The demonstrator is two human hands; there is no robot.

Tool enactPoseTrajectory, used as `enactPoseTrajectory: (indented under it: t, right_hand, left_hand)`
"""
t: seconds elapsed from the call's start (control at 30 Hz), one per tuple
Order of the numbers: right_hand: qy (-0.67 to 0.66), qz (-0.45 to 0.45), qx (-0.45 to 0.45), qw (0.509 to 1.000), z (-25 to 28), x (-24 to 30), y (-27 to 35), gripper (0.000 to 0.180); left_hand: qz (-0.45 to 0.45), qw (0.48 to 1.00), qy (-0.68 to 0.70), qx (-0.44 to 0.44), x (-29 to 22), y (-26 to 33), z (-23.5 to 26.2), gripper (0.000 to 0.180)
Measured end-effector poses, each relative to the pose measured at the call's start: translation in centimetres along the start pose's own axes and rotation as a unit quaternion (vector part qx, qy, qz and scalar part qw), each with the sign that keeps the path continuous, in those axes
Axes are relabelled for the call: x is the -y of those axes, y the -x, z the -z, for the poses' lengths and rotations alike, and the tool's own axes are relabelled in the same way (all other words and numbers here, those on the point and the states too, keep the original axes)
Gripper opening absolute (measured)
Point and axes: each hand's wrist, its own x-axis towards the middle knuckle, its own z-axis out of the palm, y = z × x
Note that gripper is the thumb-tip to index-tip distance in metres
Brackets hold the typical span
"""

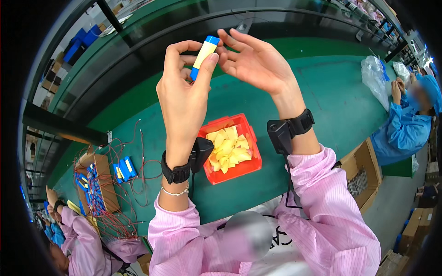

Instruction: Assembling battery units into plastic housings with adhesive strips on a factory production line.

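My left hand (184, 96) grips a small blue battery pack (205, 54) between thumb and fingers, holding it up at a tilt over the far part of the bench. A pale yellow strip covers the middle of the pack, and its two ends show blue. Close by its upper end is my right hand (258, 64), palm turned partly up and fingers spread; whether a fingertip touches the pack is hard to tell. Below both hands stands a red plastic bin (235, 174) with many loose yellow paper pieces (226, 149) inside.
On the left of the green bench (317, 92), a cardboard box (107, 177) holds blue packs with tangled red wires; more blue packs (124, 169) lie beside it. Clear plastic bags (375, 78) lie at right, near a co-worker in blue (405, 124). Another co-worker in pink (85, 239) sits at left.
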Motion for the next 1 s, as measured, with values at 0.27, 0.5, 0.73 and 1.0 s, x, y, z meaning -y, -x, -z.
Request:
enactPoseTrajectory:
  t: [0.27, 0.5, 0.73, 1.0]
  right_hand:
    - [0.070, -0.003, -0.015, 0.997, -0.4, -1.3, -0.3, 0.028]
    - [0.125, -0.009, -0.016, 0.992, 0.9, -1.9, -0.9, 0.030]
    - [0.188, -0.002, -0.011, 0.982, 0.6, -1.8, -0.6, 0.032]
    - [0.240, 0.042, -0.006, 0.970, 0.3, -2.1, -0.6, 0.037]
  left_hand:
    - [0.016, 0.999, 0.032, -0.016, 0.8, -0.3, 0.1, 0.029]
    - [0.041, 0.998, 0.043, 0.013, 0.7, -0.2, 0.4, 0.026]
    - [0.064, 0.995, 0.072, 0.022, 0.7, -0.4, 0.6, 0.026]
    - [0.077, 0.993, 0.088, 0.032, 1.8, -1.1, 2.1, 0.026]
